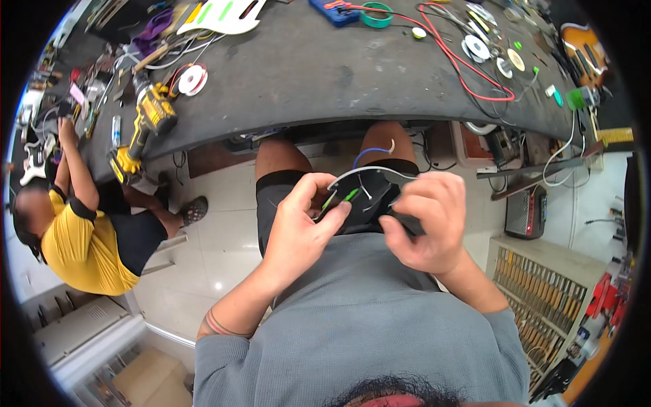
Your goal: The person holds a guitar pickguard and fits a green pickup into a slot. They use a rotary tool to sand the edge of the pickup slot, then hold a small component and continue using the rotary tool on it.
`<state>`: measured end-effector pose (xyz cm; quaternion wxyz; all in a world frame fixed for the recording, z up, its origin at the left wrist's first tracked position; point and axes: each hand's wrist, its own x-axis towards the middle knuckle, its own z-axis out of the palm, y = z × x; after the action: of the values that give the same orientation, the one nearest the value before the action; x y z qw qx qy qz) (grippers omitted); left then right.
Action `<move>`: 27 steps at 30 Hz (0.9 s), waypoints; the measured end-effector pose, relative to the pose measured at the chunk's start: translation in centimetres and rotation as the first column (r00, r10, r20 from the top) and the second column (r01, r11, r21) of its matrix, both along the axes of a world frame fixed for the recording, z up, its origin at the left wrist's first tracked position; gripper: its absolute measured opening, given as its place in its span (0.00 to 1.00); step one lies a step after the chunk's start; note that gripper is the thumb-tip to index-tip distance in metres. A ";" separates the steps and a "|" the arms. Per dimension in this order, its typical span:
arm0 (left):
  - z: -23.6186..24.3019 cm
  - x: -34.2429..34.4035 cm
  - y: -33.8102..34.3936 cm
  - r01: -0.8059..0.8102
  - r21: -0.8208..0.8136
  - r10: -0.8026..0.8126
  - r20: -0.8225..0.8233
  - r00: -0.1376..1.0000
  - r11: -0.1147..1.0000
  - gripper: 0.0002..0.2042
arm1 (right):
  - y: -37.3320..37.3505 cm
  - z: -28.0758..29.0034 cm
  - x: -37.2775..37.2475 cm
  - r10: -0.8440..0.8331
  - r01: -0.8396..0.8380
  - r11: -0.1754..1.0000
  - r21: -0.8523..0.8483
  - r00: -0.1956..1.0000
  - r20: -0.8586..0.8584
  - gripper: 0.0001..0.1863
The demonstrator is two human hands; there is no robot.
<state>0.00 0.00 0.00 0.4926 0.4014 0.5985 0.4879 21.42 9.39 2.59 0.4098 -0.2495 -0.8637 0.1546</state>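
Observation:
Above my lap, my left hand (306, 224) grips the left end of a thin curved plate (369, 171) that looks like a guitar pickguard. Its edge is pale and the face towards me is dark. Green pieces (350, 195) show beside my left thumb, and a short white wire stands up from the dark face. A blue wire (369, 150) with a pale end rises beyond the far edge. At the plate's right end, my right hand (430, 220) is curled, thumb near the fingers and slightly blurred. What its fingertips pinch is hidden.
The dark workbench (305, 74) carries a yellow cordless drill (152, 115), a white pickguard (220, 15), wire spools (192, 80) and a red cable (458, 57). A co-worker in yellow (88, 244) sits at left. A tool rack (542, 292) stands at right.

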 end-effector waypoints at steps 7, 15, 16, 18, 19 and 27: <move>-2.0 -3.1 -0.7 -0.120 0.008 0.119 0.066 0.991 0.993 0.14 | 1.0 -1.0 -6.6 0.079 -0.092 0.994 0.053 0.977 0.199 0.15; -4.4 -3.7 -0.9 -0.156 0.029 0.152 0.098 0.983 0.987 0.10 | 2.0 -2.3 -8.2 0.083 -0.155 0.965 0.213 0.946 0.313 0.11; -4.5 -3.8 -0.8 -0.159 0.029 0.156 0.079 0.985 0.987 0.10 | 2.3 -2.5 -8.5 0.078 -0.151 0.966 0.212 0.946 0.314 0.11; -5.6 -4.2 -0.6 -0.161 0.034 0.157 0.089 0.984 0.986 0.12 | 2.7 -3.0 -9.0 0.079 -0.169 0.948 0.270 0.946 0.316 0.11; -6.1 -4.2 -0.5 -0.169 0.040 0.164 0.098 0.982 0.985 0.14 | 2.9 -3.2 -9.3 0.078 -0.168 0.949 0.268 0.945 0.317 0.11; -7.9 -4.5 -0.4 -0.203 -0.066 0.214 0.259 0.942 0.977 0.10 | 3.9 -5.4 -10.7 0.104 -0.217 0.950 0.226 0.898 0.427 0.09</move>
<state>-4.48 -0.42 -7.92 0.5213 0.2577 0.5758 0.5747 10.67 13.29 -2.76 0.2353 -0.1459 -0.9608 0.0144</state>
